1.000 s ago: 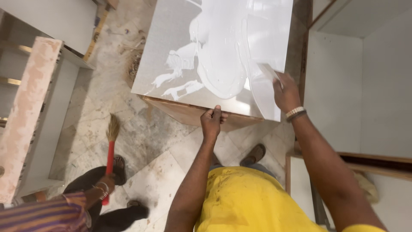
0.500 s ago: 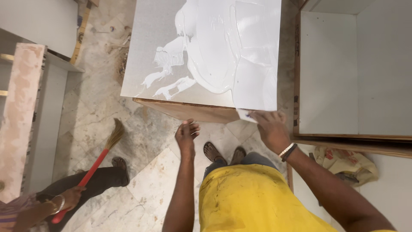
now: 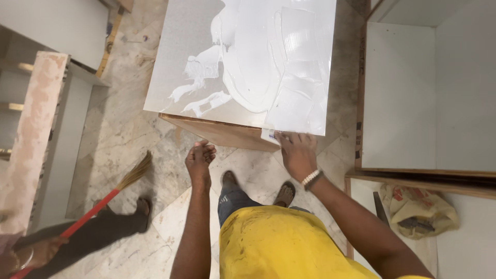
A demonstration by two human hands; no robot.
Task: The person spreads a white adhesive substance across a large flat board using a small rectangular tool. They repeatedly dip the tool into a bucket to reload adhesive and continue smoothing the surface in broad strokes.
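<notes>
- Head view, looking straight down: the right hand (image 3: 297, 155) presses a small white scraper card (image 3: 269, 136) against the near edge of a grey board (image 3: 181, 62), fingers (image 3: 289, 140) pinched on the card.
- White glue (image 3: 268, 57) covers the board's right half in thick swirls; the left half is bare grey, with ragged streaks at the border.
- The board lies flat on a brown wooden box (image 3: 227, 133), whose front edge shows just under the near rim.
- The left hand (image 3: 200, 161) hangs free in front of the box, fingers loosely curled and holding nothing.
- To do the spreading well, the card should probably stay tilted low and be drawn in long, even passes from the thick part toward the bare grey, so no ridge is left.
- The free hand could steady the near rim, since the board only rests on the box.
- Another person's broom (image 3: 98, 204), with a red handle, sweeps the marble floor (image 3: 129, 139) to the left, near the worker's feet; dust raised there could settle in the wet glue.
- A white cabinet carcass (image 3: 413, 93) stands close on the right, and a crumpled bag (image 3: 418, 212) lies beside it, narrowing the room to step around.
</notes>
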